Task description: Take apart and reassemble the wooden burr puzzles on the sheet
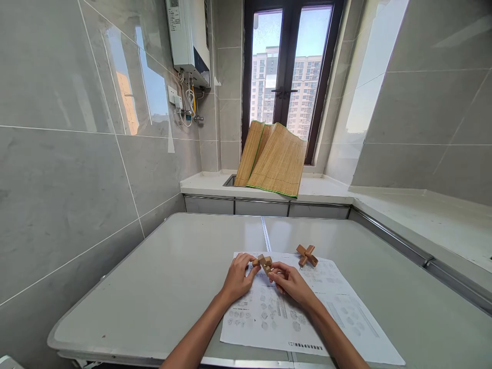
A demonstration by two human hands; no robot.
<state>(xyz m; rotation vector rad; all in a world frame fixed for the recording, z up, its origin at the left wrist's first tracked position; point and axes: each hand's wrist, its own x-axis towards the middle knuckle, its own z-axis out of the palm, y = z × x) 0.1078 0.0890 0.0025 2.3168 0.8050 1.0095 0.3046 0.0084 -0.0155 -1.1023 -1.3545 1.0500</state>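
Both hands meet over a printed sheet, gripping a small wooden interlocking puzzle (263, 263) from either side. My left hand (239, 275) pinches its left end between thumb and fingers. My right hand (291, 281) has thumb and fingertips closed on its lower right side. The puzzle is made of short crossed wooden bars, and the fingers partly cover it. Beyond my right hand, a second wooden puzzle (307, 255), shaped like a cross of reddish-brown bars, stands near the sheet's top edge. The white instruction sheet (277, 335) shows rows of small line drawings, too small to read.
The pale folding table (154, 287) has a seam down its middle. Behind it, a white counter (207, 184) carries bamboo mats (279, 159) leaning by the window. Tiled walls stand at both sides, and a water heater (190, 38) hangs at upper left.
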